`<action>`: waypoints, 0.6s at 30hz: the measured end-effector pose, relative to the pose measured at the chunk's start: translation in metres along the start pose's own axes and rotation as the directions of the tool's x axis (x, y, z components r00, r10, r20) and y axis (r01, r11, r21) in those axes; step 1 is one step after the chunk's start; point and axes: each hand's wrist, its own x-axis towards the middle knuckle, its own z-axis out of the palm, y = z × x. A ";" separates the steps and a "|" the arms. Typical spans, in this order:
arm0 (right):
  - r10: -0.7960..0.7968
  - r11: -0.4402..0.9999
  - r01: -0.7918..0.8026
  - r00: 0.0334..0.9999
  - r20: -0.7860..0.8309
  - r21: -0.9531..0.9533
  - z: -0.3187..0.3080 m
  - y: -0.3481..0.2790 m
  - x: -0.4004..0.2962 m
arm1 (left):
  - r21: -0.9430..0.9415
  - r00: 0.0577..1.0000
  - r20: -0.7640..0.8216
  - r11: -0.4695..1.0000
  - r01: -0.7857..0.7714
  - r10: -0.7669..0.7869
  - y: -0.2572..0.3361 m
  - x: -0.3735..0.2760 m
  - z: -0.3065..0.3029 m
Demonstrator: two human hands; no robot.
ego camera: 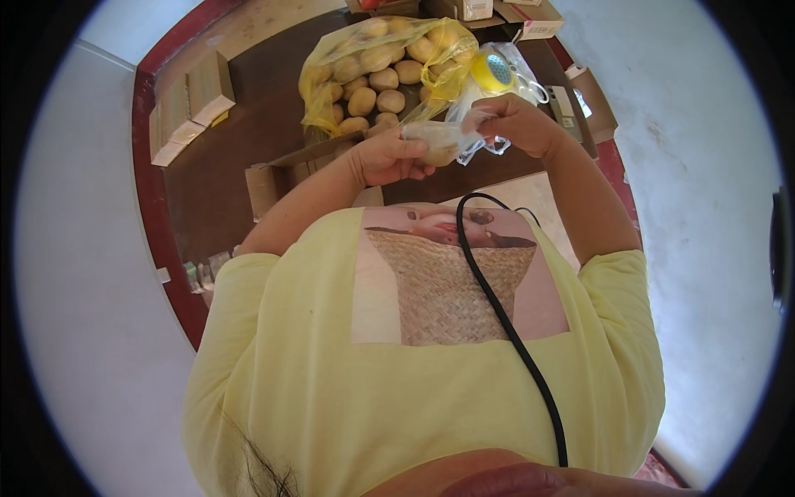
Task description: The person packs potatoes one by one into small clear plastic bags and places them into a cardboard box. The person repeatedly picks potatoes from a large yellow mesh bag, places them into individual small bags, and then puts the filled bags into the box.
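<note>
Before me, my left hand [394,155] holds a round, brownish item in a clear plastic bag [438,141], its fingers around the bag's lower part. The bag's thin upper end is pinched between the fingers of my right hand [506,124]. Just beyond my hands lies a large yellow translucent plastic bag [323,56] filled with many round, tan fruits or potatoes [362,101]; which they are I cannot tell. An open cardboard box [264,189] stands under my left forearm, partly hidden by it.
A yellow tape roll [492,71] and white-handled scissors [535,90] lie on clear plastic at the right. Closed cardboard boxes [211,87] stand at the table's left. More boxes [537,22] are at the far edge. A grey device [565,112] lies near an open carton [596,105]. A black cable [497,298] hangs over my shirt.
</note>
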 end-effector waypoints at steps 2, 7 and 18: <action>-0.007 1.000 0.005 0.997 0.077 0.022 -0.002 -0.001 -0.003 | 0.030 0.995 -0.086 0.999 -0.040 0.043 -0.003 -0.001 0.000; -0.167 0.980 0.192 0.926 0.339 -0.042 -0.028 0.019 -0.023 | 0.111 0.990 -0.144 0.994 0.017 -0.001 0.012 -0.006 -0.002; 0.197 0.749 -0.249 0.968 0.154 0.614 0.053 0.034 0.020 | 0.580 0.930 -0.340 0.747 0.325 -0.140 0.057 -0.001 0.032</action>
